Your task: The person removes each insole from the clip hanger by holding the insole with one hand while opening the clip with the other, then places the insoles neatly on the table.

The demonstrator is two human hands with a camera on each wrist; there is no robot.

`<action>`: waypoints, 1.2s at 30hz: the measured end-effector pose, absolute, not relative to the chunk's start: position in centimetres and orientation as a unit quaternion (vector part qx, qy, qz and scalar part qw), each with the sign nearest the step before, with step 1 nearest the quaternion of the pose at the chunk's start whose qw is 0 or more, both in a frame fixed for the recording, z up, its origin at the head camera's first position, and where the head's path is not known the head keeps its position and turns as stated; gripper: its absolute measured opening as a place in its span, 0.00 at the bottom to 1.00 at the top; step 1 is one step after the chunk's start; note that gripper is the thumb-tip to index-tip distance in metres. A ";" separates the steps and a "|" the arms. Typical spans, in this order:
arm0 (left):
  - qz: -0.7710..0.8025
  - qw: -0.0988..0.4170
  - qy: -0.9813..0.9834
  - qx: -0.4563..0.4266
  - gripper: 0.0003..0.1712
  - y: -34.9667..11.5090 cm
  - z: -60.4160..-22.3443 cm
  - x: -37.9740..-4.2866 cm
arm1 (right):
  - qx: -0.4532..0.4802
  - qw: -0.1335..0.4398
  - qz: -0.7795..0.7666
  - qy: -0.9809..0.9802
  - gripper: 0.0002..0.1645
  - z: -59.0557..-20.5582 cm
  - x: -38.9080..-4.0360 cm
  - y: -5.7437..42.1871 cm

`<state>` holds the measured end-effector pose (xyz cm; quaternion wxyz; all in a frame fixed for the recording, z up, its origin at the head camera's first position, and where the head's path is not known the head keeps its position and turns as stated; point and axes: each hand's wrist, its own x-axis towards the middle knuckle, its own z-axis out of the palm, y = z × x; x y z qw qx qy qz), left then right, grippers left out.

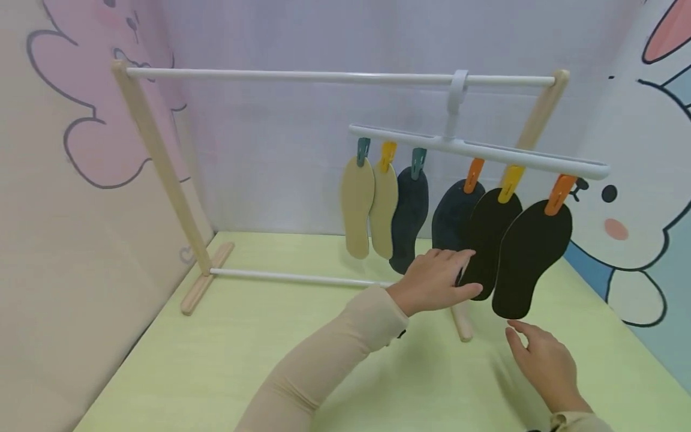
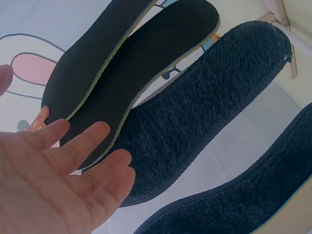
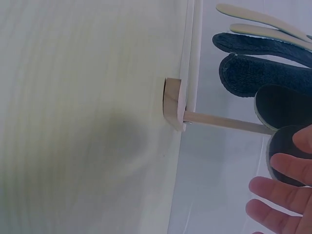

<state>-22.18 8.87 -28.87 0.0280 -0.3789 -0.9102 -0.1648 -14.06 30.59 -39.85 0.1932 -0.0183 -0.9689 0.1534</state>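
Hanging by clips (image 1: 510, 183) from a white hanger (image 1: 540, 158), six insoles (image 1: 411, 210), beige, navy and black, run from the centre toward three o'clock in the head view. The left hand (image 1: 436, 279), fingers extended and free, is at the black pair's (image 1: 531, 258) eight o'clock, contact unclear; the right hand (image 1: 546, 361), fingers loose and free, sits just below the outer one, at six o'clock.

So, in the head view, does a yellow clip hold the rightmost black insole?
No, a narrow orange clip holds that black insole.
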 end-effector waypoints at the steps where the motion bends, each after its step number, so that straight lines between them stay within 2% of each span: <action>1: -0.163 0.027 -0.910 -0.380 0.36 9.1 -28.7 -22.1 | -0.025 0.183 0.152 -0.971 0.18 -39.8 -13.9 30.8; 9: -0.161 0.020 -0.913 -0.374 0.36 9.6 -28.0 -22.3 | -0.110 0.070 0.153 -0.980 0.27 -38.9 -14.2 32.2; 12: -0.163 0.022 -0.914 -0.372 0.36 9.4 -27.9 -22.4 | -0.127 0.048 0.149 -0.979 0.32 -38.7 -14.7 32.3; 14: -0.164 0.022 -0.914 -0.372 0.36 9.2 -27.9 -22.6 | -0.124 0.054 0.153 -0.979 0.34 -38.7 -15.0 32.2; 19: -0.161 0.018 -0.913 -0.375 0.36 9.1 -27.9 -22.7 | -0.078 0.119 0.188 -0.972 0.33 -39.0 -15.5 31.2; 26: -0.164 0.005 -0.910 -0.382 0.36 9.0 -28.0 -22.5 | -0.045 0.148 0.232 -0.960 0.29 -39.4 -15.5 29.0; 36: -0.165 0.035 -0.900 -0.401 0.35 8.7 -27.6 -22.5 | -0.046 0.216 0.284 -0.933 0.21 -38.8 -15.1 26.9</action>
